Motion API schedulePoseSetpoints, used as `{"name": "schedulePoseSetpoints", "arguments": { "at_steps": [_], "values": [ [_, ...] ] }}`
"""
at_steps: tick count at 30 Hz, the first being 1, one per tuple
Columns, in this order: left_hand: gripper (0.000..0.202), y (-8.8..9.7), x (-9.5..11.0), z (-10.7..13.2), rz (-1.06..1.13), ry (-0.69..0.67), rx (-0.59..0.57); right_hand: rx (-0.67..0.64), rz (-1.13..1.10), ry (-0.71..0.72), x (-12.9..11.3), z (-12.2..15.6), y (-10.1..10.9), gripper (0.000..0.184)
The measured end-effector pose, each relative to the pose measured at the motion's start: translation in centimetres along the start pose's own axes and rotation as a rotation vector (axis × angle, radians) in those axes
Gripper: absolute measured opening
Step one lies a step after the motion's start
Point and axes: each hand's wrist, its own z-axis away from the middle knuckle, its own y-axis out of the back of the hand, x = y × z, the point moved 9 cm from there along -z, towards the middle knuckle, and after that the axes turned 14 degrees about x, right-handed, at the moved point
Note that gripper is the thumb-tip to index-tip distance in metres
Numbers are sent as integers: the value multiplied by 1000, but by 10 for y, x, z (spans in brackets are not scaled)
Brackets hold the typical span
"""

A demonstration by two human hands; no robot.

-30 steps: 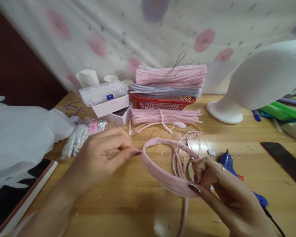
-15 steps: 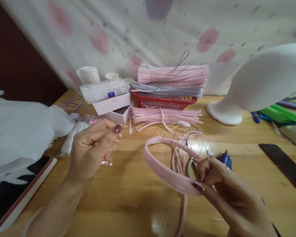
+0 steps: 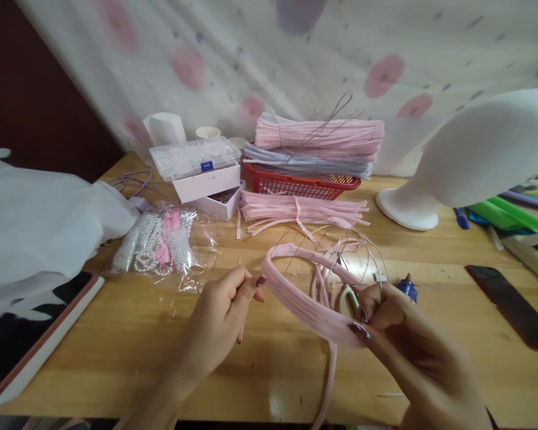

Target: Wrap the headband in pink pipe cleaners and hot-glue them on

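My right hand point(image 3: 401, 340) pinches one end of a pink wrapped headband point(image 3: 302, 301) and thin wire loops point(image 3: 363, 251) that rise from it. My left hand point(image 3: 222, 319) is beside the headband's other side, thumb and forefinger pinched together near the band; what they hold, if anything, is too small to make out. Loose pink pipe cleaners point(image 3: 325, 286) lie under the headband on the wooden table point(image 3: 251, 370). A clear bag of pearl strings point(image 3: 161, 245) lies to the left of my left hand.
At the back stand a red basket point(image 3: 302, 182) stacked with pink and lilac pipe cleaners, a pink box under a clear bead case point(image 3: 195, 158), and a white foam head point(image 3: 470, 155). A blue glue gun point(image 3: 407, 285) pokes out behind my right hand. White cloth point(image 3: 36, 221) lies at left.
My left hand left the bag of pearls at the left and came down to the headband's left side. My right hand kept its hold on the headband.
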Motion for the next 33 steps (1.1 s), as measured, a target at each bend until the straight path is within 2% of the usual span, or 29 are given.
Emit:
{"name": "schedulePoseSetpoints", "arguments": {
  "at_steps": [5,10,13,16,20,24,28,31,33],
  "values": [
    [39,2,0,-9,-45,-14,18,156,-38,-4,-3,-3,8,22],
    [42,6,2,-10,-80,-43,49,526,-89,-15,-11,5,29,20],
    [37,10,12,-10,-274,-169,80,657,-84,50,-21,9,38,19],
    [32,5,26,-7,-480,-310,54,680,-62,123,-29,9,38,20],
    [36,-4,44,4,-614,-345,-18,614,-38,239,-32,9,29,21],
    [35,-4,79,28,-599,-400,-63,622,-38,200,-24,14,33,23],
    [36,4,108,46,-702,-469,-45,662,-51,150,-27,22,44,19],
    [37,4,116,52,-762,-484,-72,692,-58,135,-34,23,48,17],
    [37,0,111,50,-787,-485,-109,705,-76,176,-42,22,45,19]
  ]
}}
